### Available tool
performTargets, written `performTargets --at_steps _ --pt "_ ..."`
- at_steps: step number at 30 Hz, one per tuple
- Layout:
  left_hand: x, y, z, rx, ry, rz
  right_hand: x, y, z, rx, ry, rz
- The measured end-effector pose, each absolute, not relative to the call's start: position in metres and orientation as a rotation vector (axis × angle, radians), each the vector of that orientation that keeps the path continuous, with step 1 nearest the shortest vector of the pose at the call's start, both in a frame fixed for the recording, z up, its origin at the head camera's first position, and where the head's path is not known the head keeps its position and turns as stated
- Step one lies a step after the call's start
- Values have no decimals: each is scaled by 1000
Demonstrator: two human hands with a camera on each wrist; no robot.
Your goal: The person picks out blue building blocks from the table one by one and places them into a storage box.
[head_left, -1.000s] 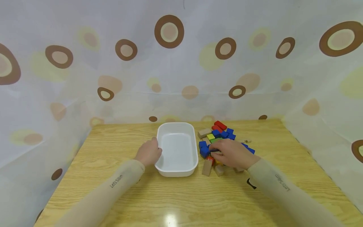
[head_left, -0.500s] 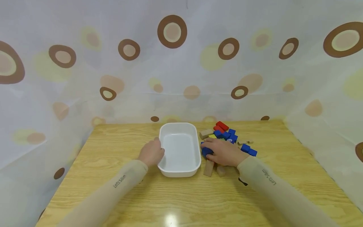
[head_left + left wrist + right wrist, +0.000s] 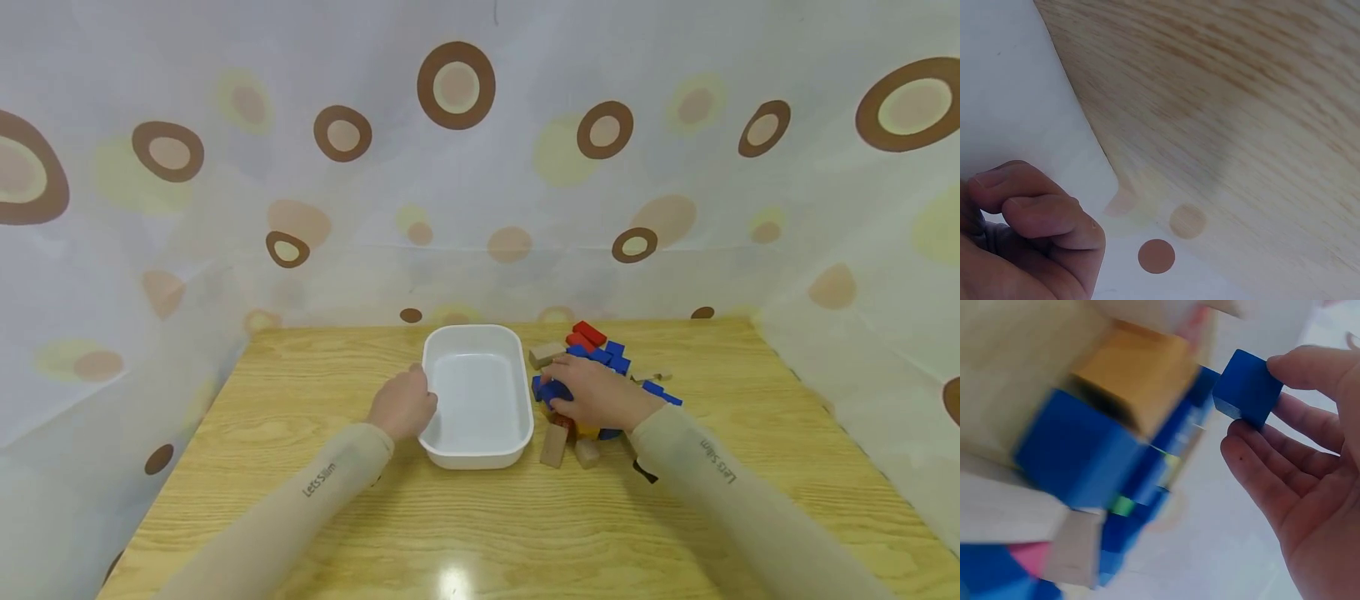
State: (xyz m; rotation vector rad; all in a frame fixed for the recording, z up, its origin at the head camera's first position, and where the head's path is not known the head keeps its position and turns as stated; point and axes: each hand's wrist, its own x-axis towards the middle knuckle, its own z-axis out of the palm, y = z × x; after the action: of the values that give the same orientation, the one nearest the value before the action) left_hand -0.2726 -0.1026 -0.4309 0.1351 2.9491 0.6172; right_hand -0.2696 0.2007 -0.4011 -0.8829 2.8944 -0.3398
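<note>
My right hand [image 3: 603,392] pinches a small blue cube [image 3: 1247,387] between thumb and fingers, just over a pile of coloured wooden blocks. Below it in the right wrist view, an orange block [image 3: 1138,372] and a larger blue block [image 3: 1079,450] look blurred. At the left side of a white rectangular tray [image 3: 480,460], my left hand [image 3: 402,406] grips the rim with curled fingers. The left wrist view shows those bent fingers [image 3: 1047,215] against the tray's white wall; the exact contact is partly hidden. No blocks show inside the tray.
Red blocks [image 3: 590,334], a plain wood block [image 3: 547,354] and several blue ones lie around the pile, right of the tray. A wood plank block [image 3: 554,446] lies at its front. A patterned white curtain [image 3: 480,192] encloses the wooden table [image 3: 480,533].
My right hand has shifted within the pile, reached the blue blocks near the tray and now grips one blue cube. The left hand keeps its place on the tray.
</note>
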Motion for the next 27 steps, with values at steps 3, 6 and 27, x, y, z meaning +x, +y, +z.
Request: performTargets --at_steps 3,6,27 --pt "-272 -102 -431 132 2949 617 -272 197 -388 -922 2917 -350" --pt "-271 -103 -432 134 2961 615 -276 189 -376 -949 2919 -354" --pt "-276 -103 -435 85 2968 574 -356 84 -361 -875 2800 -145"
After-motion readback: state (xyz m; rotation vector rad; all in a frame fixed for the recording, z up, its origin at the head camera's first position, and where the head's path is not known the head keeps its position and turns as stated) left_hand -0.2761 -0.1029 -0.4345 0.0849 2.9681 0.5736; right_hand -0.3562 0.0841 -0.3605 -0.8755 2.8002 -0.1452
